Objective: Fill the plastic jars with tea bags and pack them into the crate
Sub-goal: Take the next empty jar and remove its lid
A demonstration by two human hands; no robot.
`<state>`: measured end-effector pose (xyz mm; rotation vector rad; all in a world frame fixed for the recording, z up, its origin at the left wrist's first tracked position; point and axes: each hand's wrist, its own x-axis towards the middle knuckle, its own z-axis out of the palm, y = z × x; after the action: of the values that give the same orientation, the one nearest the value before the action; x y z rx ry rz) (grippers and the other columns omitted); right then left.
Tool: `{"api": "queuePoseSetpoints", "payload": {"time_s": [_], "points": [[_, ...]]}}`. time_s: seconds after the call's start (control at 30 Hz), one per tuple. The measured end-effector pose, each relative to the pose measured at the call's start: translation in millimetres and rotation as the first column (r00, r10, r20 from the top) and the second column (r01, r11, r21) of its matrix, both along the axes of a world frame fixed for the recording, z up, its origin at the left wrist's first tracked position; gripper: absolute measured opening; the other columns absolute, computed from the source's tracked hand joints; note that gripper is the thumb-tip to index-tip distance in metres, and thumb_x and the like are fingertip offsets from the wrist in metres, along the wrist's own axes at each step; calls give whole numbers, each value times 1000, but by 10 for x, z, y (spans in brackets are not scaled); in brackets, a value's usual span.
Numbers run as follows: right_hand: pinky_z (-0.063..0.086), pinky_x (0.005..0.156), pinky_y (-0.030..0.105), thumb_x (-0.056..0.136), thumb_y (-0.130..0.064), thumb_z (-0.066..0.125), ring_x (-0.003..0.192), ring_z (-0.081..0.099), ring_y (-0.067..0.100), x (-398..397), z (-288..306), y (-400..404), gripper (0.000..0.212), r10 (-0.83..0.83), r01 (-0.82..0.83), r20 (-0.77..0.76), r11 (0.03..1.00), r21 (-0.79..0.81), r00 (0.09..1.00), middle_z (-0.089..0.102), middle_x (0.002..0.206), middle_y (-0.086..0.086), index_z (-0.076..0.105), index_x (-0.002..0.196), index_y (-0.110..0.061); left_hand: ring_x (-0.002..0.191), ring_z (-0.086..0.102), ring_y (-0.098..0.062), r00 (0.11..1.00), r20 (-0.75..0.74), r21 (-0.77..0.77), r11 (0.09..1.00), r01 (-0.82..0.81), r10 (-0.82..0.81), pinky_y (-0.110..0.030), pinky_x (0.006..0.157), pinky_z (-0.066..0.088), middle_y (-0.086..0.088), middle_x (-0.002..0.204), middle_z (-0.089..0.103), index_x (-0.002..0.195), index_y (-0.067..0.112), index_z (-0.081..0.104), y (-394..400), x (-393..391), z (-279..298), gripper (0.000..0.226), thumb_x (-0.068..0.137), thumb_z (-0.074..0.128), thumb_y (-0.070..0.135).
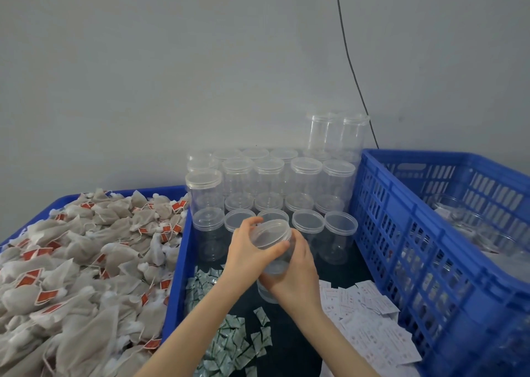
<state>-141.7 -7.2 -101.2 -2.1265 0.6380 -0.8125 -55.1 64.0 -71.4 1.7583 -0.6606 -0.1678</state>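
Head view, anyone following?
**A:** Both hands are on one clear round plastic jar (276,257), held above the dark table just in front of the stacked empties. Left hand (249,252) curls round its clear lid (271,233), right hand (298,273) wraps the body.
**B:** Looks like unscrewing to me, jar's empty. Next move calls for twisting that lid free, then reaching left to the grey tea bags with red tags (86,262). Blue slatted plastic crate (430,233) waits on the right.

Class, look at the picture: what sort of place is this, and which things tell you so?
Probably a small hand-packing workshop: a bin of tea bags, rows of empty jars, and a blue crate.
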Motion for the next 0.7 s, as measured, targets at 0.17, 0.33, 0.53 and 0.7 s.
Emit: {"api": "queuePoseSetpoints", "payload": {"time_s": [0.17, 0.33, 0.53, 0.7], "points": [[39, 109, 33, 65, -48, 82, 134, 41, 11, -40, 15, -27, 101, -12, 11, -18, 998, -64, 1000, 43, 145, -7, 31, 147, -20, 103, 49, -4, 999, 45, 5, 1000, -31, 31, -23, 86, 44, 7, 120, 49, 114, 40, 43, -21, -7, -11, 63, 65, 81, 44], [35, 112, 32, 71, -45, 80, 135, 42, 15, -57, 33, -22, 94, -49, 49, 7, 984, -174, 999, 45, 146, -3, 34, 147, -15, 112, 49, -8, 996, 71, 44, 997, -57, 54, -30, 93, 46, 11, 120, 48, 116, 41, 42, 5, -68, -5, 76, 50, 67, 71], [47, 103, 36, 56, -48, 82, 128, 48, 7, -134, 21, -167, 100, 44, -43, -18, 998, 52, 999, 47, 139, -17, 33, 142, -36, 124, 35, 1, 923, -105, 32, 926, 376, -371, -20, 100, 37, 23, 139, 22, 140, 54, 10, 106, 56, 56, 103, 61, 75, 53], [51, 97, 35, 50, -53, 79, 120, 53, 4, -189, 3, -223, 97, 76, -79, 29, 986, 149, 997, 53, 132, -18, 37, 137, -39, 116, 53, -3, 859, -166, -68, 874, 481, -485, -12, 79, 50, 13, 127, 49, 125, 49, 37, 153, 166, 97, 78, 66, 85, 32]]}}
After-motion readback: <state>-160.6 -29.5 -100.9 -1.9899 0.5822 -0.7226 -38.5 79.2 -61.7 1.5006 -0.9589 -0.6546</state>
